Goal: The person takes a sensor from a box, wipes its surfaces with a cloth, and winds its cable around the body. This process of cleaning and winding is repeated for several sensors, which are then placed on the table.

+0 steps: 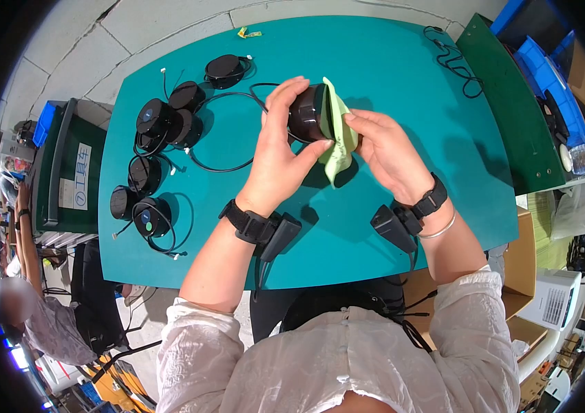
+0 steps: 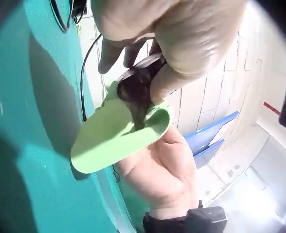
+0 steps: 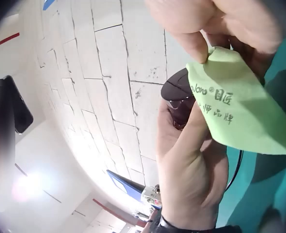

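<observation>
My left hand (image 1: 280, 153) grips a glossy black round device (image 1: 306, 113) on its side above the table, thumb on one side and fingers on the other. A black cable runs from the device toward the left. My right hand (image 1: 390, 150) pinches a light green cloth (image 1: 337, 148) between thumb and fingers, beside the device's flat face. Dark printed lettering shows on the cloth (image 3: 225, 104) in the right wrist view. In the left wrist view the cloth (image 2: 109, 141) hangs folded over the device's end, and the cloth hides part of that end.
Several black round devices (image 1: 153, 115) with cables lie on the left of the teal table (image 1: 416, 82). A loose black cable (image 1: 454, 62) lies at the back right. Green cabinets (image 1: 513, 110) flank the table, and a small yellow scrap (image 1: 248, 33) lies at the back edge.
</observation>
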Motion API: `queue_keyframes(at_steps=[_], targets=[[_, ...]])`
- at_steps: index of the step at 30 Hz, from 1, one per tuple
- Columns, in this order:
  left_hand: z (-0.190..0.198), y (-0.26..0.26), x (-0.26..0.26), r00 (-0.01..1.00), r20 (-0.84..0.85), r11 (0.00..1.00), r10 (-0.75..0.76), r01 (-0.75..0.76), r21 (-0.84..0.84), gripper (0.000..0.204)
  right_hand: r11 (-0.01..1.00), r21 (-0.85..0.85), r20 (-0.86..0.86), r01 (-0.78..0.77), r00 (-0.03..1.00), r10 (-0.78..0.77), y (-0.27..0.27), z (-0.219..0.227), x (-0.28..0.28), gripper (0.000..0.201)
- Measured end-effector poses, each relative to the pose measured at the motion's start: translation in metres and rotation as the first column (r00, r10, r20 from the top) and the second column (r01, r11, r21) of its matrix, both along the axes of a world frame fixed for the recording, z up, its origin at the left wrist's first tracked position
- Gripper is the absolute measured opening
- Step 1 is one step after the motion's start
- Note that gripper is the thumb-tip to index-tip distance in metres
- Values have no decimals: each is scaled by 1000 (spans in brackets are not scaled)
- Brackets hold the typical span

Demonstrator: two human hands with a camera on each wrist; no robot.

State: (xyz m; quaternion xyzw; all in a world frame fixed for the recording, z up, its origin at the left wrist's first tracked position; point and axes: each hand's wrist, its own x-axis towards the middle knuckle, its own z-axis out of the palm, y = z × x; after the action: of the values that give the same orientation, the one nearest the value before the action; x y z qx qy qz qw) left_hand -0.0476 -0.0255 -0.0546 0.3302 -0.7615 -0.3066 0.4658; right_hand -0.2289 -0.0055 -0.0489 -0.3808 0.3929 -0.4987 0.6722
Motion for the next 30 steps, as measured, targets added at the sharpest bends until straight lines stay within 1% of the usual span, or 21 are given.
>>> queue_keyframes(at_steps=[1, 2, 3, 4, 6, 9, 14, 16, 17, 18, 19, 20, 21, 23, 24, 25, 26, 27, 28, 29, 30], targets=[[1, -1, 0, 1000, 5, 999, 18, -18, -39, 80, 999, 41, 76, -18, 997, 15, 1, 0, 1, 27], [2, -1, 1, 999, 9, 996, 37, -36, -78, 80, 999, 40, 77, -17, 997, 14, 2, -2, 2, 27], [2, -1, 1, 999, 9, 996, 36, -35, -78, 80, 996, 60, 122, -62, 991, 54, 2, -4, 4, 27], [2, -1, 2, 1000, 27, 998, 16, -14, -65, 80, 991, 77, 167, -107, 982, 93, 3, -5, 5, 27], [2, -1, 2, 999, 43, 999, -3, 5, -51, 80, 990, 96, 185, -108, 979, 89, 4, -6, 7, 27], [5, 0, 2, 990, 70, 991, -126, 128, -38, 82, 983, 132, 240, -129, 966, 95, 2, -13, 3, 26], [7, 0, 2, 983, 89, 979, -162, 172, -109, 83, 972, 159, 347, -173, 932, 109, 0, -17, 0, 23], [5, -1, 4, 980, -85, 984, -178, 176, -23, 84, 963, 157, 373, -220, 916, 148, 3, -6, 2, 24], [6, 0, 4, 981, -86, 985, -174, 172, -22, 84, 962, 157, 373, -224, 915, 152, 3, -7, 1, 24], [8, 2, 3, 919, -335, 953, -206, 266, 143, 84, 960, 111, 437, -258, 880, 186, 1, -9, -1, 26], [9, 3, 2, 804, -567, 881, -178, 387, 273, 85, 955, 63, 497, -288, 839, 220, 0, -11, -3, 28], [2, -1, 1, 685, -716, 820, -132, 481, 309, 82, 977, 50, 441, -208, 882, 165, -2, -12, -3, 31], [1, -2, 3, 685, -717, 822, -129, 478, 308, 82, 990, 31, 514, -137, 852, 101, -2, -8, -5, 33], [-1, -4, 6, 559, -829, 681, -15, 613, 401, 76, 995, -84, 483, -50, 872, 85, -4, 5, -14, 34], [-3, -6, 7, 548, -836, 657, -14, 636, 406, 71, 988, -154, 475, -4, 877, 78, -9, 10, -23, 35], [-3, -6, 9, 548, -837, 659, -12, 634, 406, 71, 974, -223, 467, 42, 881, 69, -12, 17, -30, 36], [-2, -6, 10, 521, -853, 635, -3, 661, 401, 70, 942, -298, 331, 155, 942, -50, -10, 27, -36, 38], [-1, -6, 10, 495, -869, 609, 4, 688, 395, 69, 905, -362, 205, 226, 966, -159, -18, 22, -49, 38], [-5, -7, 8, 411, -911, 611, 15, 718, 334, 69, 879, -364, 42, 307, 949, -313, -29, 12, -65, 38], [-5, -7, 8, 410, -912, 610, 13, 719, 332, 69, 842, -380, -120, 382, 883, -454, -35, 4, -76, 38], [-4, -7, 10, 387, -922, 600, 23, 732, 323, 68, 841, -382, -120, 383, 882, -456, -35, 4, -76, 38]])
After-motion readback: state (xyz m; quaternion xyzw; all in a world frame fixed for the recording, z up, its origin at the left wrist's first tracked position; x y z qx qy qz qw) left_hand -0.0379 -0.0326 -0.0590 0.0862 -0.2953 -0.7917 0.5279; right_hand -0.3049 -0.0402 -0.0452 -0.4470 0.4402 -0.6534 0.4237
